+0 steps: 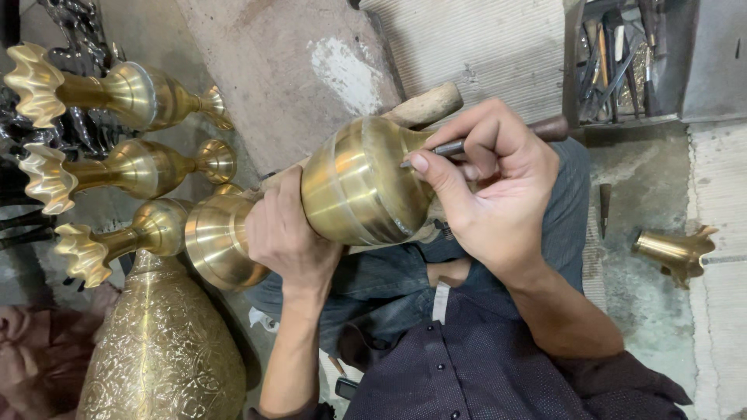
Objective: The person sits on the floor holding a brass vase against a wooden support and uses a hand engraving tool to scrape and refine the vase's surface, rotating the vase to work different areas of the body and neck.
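Brass is everywhere in this view: a plain brass vase [342, 194] lies on its side across the person's lap, its wide foot to the left and its rounded body at centre. The left hand [284, 237] wraps the narrow waist of the vase, its grip clamped around the metal from the near side. The right hand [490, 190] rests against the vase's right end, its grip pinched together on a slim steel engraving tool [443, 148], whose tip touches the brass surface near the thumb. A wooden mallet [424, 105] lies just beyond the vase, partly hidden by it.

At the far left three fluted brass vases [132, 167] lie in a row, their scalloped mouths pointing left. Near left, below them, a large engraved brass vase [163, 350] covered in fine floral work fills the corner. At the far right an open box of tools [618, 62] sits on the concrete floor [272, 70], and a fluted brass fitting [677, 250] lies well apart at the right edge, with a small punch [604, 204] beside it. The person wears a dark dotted shirt [482, 358] and jeans.
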